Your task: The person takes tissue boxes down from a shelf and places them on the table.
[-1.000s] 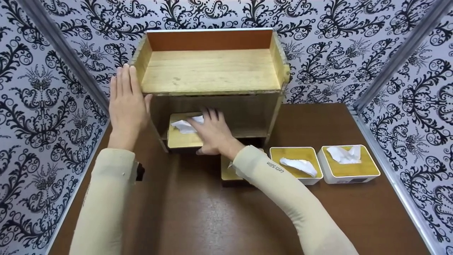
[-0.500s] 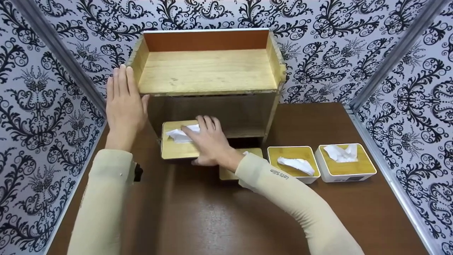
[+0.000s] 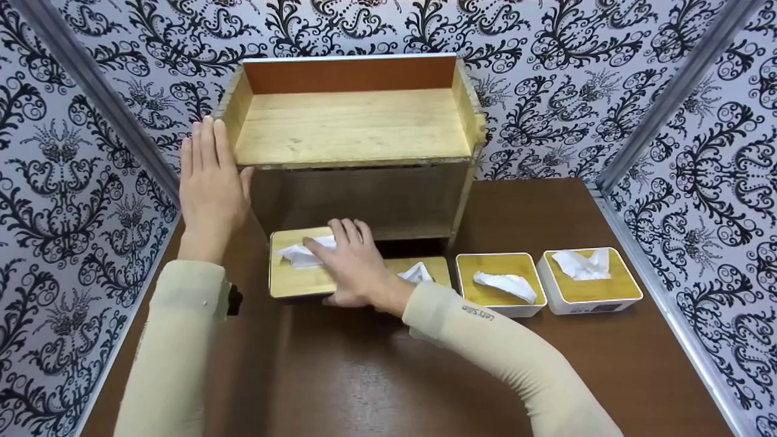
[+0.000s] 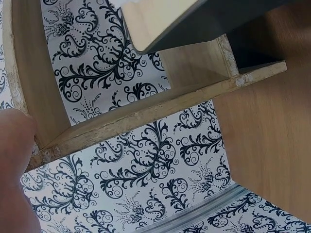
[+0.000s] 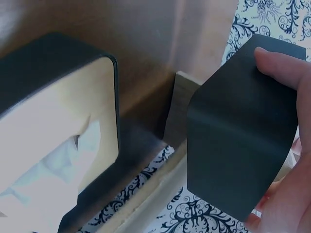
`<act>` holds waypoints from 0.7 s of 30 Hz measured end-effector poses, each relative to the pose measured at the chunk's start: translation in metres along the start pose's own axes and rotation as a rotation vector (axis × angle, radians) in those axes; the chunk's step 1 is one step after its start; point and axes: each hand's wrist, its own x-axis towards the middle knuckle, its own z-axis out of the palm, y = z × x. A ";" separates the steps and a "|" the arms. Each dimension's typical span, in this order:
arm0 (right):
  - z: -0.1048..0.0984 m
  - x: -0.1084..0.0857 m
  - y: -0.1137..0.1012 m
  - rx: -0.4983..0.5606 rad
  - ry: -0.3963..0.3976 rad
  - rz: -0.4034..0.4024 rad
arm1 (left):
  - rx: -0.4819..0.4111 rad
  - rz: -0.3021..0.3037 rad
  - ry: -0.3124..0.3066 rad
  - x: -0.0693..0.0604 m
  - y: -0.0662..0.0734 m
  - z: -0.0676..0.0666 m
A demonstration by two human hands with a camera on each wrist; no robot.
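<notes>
A tissue box with a pale wooden lid and dark sides is in front of the wooden shelf unit. My right hand grips it from its right end, and the right wrist view shows thumb and fingers on opposite faces of its black body. White tissue pokes from its lid. Against the shelf unit's left side my left hand rests flat, fingers straight. A second dark tissue box stands on the table, partly hidden behind my right forearm.
Two white tissue boxes with wooden lids, one nearer and one farther right, stand in a row on the brown table. Patterned walls and metal frame bars enclose the table.
My right hand has drawn the tissue box out of the shelf's lower compartment, toward me and slightly left. My left hand has stayed on the shelf side.
</notes>
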 end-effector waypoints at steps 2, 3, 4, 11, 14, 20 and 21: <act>0.003 -0.002 -0.002 -0.009 0.001 0.001 | 0.001 -0.001 -0.006 0.000 0.000 0.000; 0.004 -0.003 -0.003 -0.015 0.002 0.001 | -0.002 -0.001 -0.004 0.000 0.000 0.000; 0.005 -0.003 -0.004 -0.024 0.001 0.000 | -0.005 -0.002 0.000 0.000 0.000 0.000; 0.015 -0.007 -0.008 -0.037 0.005 -0.009 | -0.026 -0.004 0.022 0.000 0.000 0.001; 0.019 -0.008 -0.010 -0.037 -0.002 -0.009 | -0.024 -0.006 0.013 0.000 0.000 0.000; 0.025 -0.010 -0.014 -0.005 -0.018 -0.001 | -0.023 -0.010 -0.003 0.000 0.000 0.000; 0.027 -0.011 -0.015 0.002 -0.020 0.002 | -0.024 -0.010 -0.005 0.000 0.000 0.000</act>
